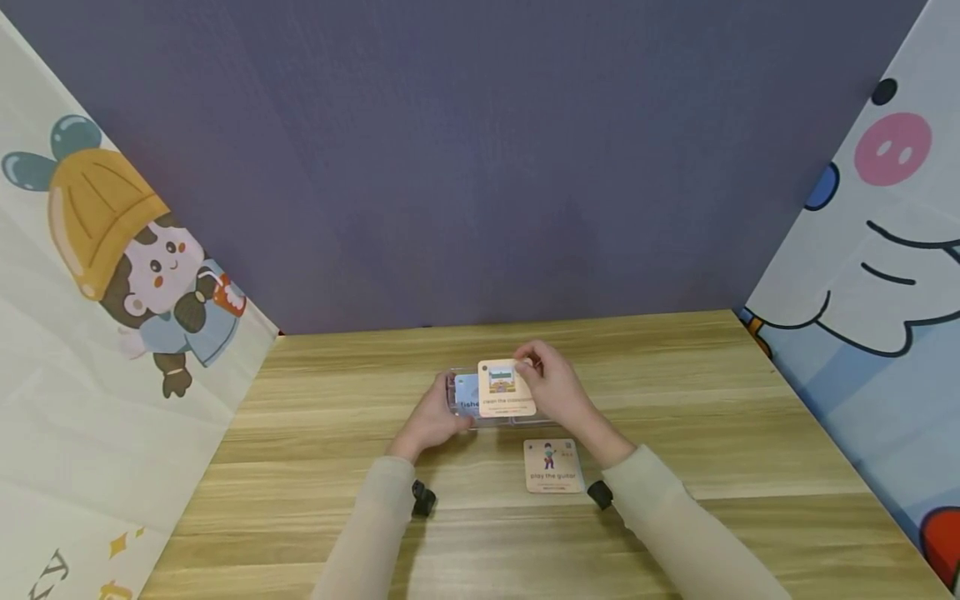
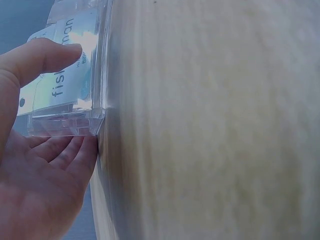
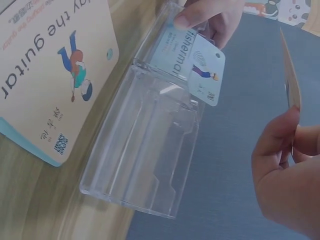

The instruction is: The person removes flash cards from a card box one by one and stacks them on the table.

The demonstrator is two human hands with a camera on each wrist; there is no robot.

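The left hand grips one end of a clear plastic card holder, its thumb bent over the front and its fingers about the end wall. The holder is on the worktop and has two compartments side by side; the one nearer the left hand contains a light-blue "fisherman" flash card, standing tilted. The right hand is closed to a pinch, thumb against fingers, on the edge of a cream "clean the classroom" flash card. This card is raised and, in the right wrist view, clear of the holder. A "play the guitar" flash card lies face up on the worktop, on the person's side of the holder, a blue-green edge visible beneath it.
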